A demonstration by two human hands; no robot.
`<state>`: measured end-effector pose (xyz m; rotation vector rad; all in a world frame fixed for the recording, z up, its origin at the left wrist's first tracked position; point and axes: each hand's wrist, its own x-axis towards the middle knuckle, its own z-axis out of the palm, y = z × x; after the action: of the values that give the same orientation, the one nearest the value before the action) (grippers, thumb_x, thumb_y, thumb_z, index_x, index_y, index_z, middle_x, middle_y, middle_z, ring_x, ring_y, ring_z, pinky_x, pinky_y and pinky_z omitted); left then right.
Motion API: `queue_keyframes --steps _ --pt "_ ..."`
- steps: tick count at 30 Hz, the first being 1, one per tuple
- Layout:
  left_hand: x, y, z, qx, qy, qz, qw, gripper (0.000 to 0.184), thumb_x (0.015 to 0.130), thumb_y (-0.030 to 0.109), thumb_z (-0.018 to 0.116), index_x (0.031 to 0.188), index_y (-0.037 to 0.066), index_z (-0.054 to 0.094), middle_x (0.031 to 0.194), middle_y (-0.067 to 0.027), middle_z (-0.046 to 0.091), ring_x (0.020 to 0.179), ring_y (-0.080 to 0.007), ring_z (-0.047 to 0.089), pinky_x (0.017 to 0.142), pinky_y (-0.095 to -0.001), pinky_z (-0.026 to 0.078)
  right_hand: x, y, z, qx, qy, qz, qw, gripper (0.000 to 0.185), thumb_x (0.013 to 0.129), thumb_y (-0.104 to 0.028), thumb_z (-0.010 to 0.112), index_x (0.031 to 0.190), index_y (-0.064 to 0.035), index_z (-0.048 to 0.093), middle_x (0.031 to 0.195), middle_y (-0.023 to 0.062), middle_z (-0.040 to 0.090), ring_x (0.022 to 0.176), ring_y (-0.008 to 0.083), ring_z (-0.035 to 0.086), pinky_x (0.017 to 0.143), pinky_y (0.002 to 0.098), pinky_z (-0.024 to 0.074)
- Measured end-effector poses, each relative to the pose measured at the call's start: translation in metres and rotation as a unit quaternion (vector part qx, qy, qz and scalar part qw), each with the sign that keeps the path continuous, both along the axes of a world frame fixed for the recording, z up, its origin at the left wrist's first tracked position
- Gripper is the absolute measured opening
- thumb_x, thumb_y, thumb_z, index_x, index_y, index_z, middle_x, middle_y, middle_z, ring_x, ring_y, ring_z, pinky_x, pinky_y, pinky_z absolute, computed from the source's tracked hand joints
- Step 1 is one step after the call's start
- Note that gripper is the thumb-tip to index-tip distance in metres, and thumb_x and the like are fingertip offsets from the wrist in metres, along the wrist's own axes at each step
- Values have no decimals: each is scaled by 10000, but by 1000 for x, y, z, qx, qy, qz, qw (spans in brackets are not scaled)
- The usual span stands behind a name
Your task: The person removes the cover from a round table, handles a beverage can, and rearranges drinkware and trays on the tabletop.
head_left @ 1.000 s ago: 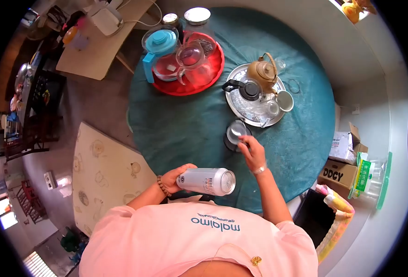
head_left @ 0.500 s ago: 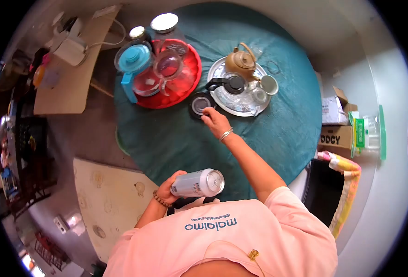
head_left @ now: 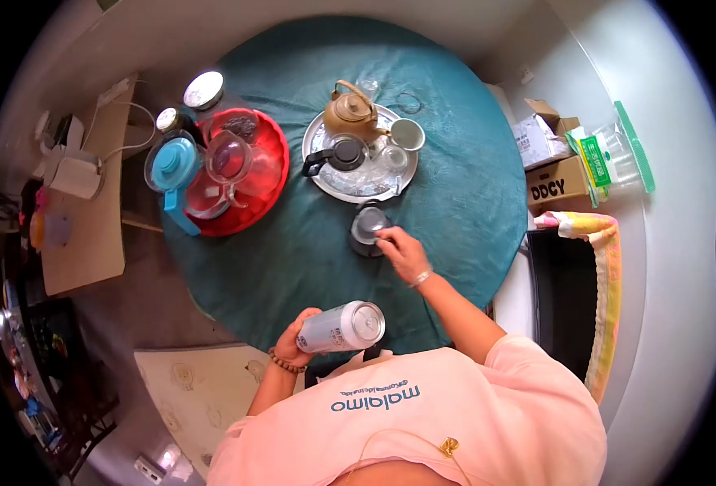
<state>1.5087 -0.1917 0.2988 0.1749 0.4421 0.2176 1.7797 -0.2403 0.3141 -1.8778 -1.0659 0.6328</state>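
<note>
My left hand is wrapped round a large silver-white can, tilted with its lid end to the right, close to my chest. My right hand has its fingers pinched at the edge of a round clear container with a dark rim on the green-clothed table. Just beyond it lies a silver tray bearing a brown teapot, a clear pot with a black lid, a pale mug and a small glass.
At the left of the table a red tray holds a jug with a blue lid and other glassware. Cardboard boxes stand to the right, near a black surface edged with colourful cloth. A wooden side table is at the left.
The view has shifted, so the trays sit further left in it. My right hand and the clear container have changed position relative to the silver tray. The can stays in my left hand.
</note>
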Motion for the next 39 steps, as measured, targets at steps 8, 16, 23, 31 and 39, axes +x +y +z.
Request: queue_keyframes --steps 8,16,23,31,39 --pt "25 -22 2 17 -25 28 999 439 725 378 510 1003 55 403 894 -76 504 749 -208 536 483 -321 475 108 -38 -4 63 -68 -157 983 122 750 -141 516 800 -31 526 725 64 566 624 119 525 573 246 415" --pt "83 -95 11 38 120 145 981 426 724 344 506 1000 33 418 913 -98 509 754 -215 541 476 -312 480 194 -9 -55 44 -28 -136 989 174 748 -216 512 755 -42 516 650 77 561 571 162 534 539 273 414" --pt "176 -167 24 -57 22 113 992 451 734 363 504 1024 30 414 988 -106 489 901 -227 491 751 -368 421 219 -36 -56 -22 18 -19 999 175 778 -199 467 750 -33 516 620 46 559 551 100 534 519 236 414" --pt "217 -215 39 -41 18 141 989 464 720 415 506 989 45 430 975 -104 488 879 -215 488 698 -368 437 226 -46 -71 -5 127 33 991 206 764 -204 480 917 -69 505 575 68 550 495 135 532 487 260 424" --pt "215 -221 34 -78 37 185 979 529 686 479 483 1029 80 434 964 -105 498 803 -245 501 541 -349 433 207 -89 -8 -32 293 116 949 382 749 -131 519 1114 -100 408 678 59 555 556 94 537 459 228 429"
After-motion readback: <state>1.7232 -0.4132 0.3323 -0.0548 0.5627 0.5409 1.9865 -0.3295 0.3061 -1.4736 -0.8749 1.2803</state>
